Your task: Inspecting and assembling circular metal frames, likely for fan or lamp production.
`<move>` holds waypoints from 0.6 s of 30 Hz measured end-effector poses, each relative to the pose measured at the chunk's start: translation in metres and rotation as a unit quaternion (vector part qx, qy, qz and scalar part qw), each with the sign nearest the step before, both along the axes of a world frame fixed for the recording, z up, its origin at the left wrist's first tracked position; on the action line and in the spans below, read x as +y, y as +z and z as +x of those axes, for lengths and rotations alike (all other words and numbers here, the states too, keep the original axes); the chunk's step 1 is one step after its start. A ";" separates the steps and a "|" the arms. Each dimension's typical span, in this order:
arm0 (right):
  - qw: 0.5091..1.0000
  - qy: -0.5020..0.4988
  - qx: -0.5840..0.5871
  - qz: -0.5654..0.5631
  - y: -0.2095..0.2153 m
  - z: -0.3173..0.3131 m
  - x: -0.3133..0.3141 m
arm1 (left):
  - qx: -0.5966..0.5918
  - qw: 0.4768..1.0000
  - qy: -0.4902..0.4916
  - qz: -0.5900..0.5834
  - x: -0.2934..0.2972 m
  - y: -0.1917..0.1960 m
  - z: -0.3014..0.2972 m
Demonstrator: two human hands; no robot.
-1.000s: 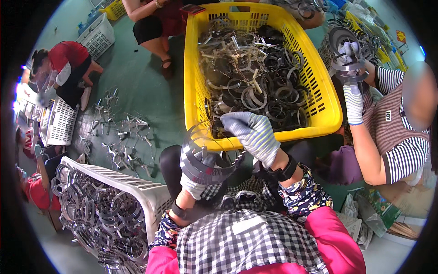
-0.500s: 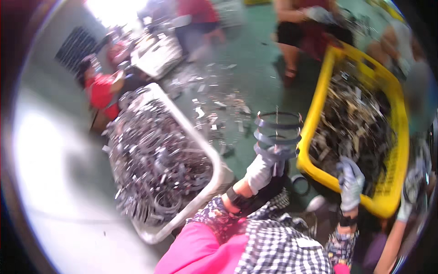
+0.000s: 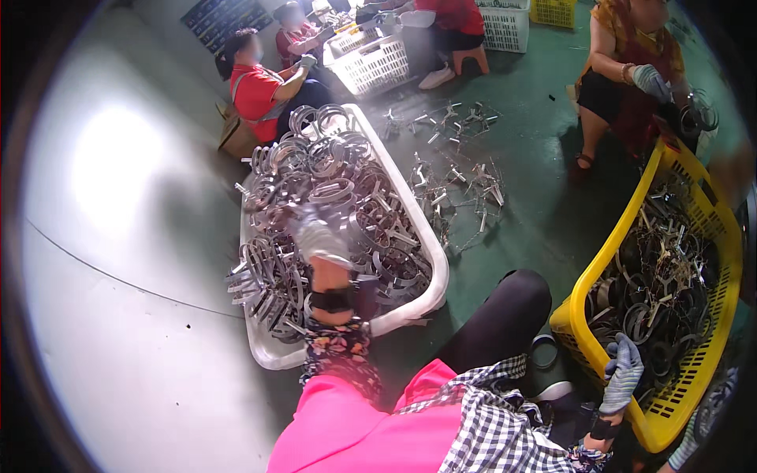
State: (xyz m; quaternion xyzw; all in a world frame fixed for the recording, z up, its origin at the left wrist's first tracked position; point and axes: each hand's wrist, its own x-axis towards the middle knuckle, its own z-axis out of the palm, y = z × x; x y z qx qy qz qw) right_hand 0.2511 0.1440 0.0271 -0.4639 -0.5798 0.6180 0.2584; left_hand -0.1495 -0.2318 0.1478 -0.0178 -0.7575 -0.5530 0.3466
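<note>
My left hand (image 3: 319,240), in a striped work glove, reaches into the white basket (image 3: 435,264) on the left, over a heap of grey metal rings (image 3: 331,189). Motion smears its fingers, so I cannot make out whether they grip a ring. At the near left side of the yellow basket (image 3: 579,303) is my right hand (image 3: 623,374), also gloved. Its fingers are loosely bent, with nothing visible in them. Tangled dark rings and pale metal strips (image 3: 658,276) fill the yellow basket.
Pale metal pieces (image 3: 457,181) lie scattered on the green floor between the baskets. A single ring (image 3: 543,351) rests by my knee. A person (image 3: 631,71) sits beyond the yellow basket; others work around white crates (image 3: 378,67) at the back. A white wall (image 3: 118,236) borders the left.
My left hand has swung left from between the baskets to the white basket. The stack of rings it held up is no longer distinguishable. My right hand stays beside the yellow basket; the view has shifted left.
</note>
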 end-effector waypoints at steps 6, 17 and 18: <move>1.000 0.004 0.006 0.013 0.003 -0.004 -0.002 | -0.015 0.987 0.070 0.146 -0.097 0.042 -0.065; 0.999 0.020 -0.009 0.023 0.015 -0.004 -0.010 | -0.209 0.922 0.117 -0.303 -0.156 0.035 -0.194; 0.999 0.016 -0.019 0.032 0.015 -0.006 -0.010 | -0.215 0.916 0.121 -0.317 -0.161 0.034 -0.199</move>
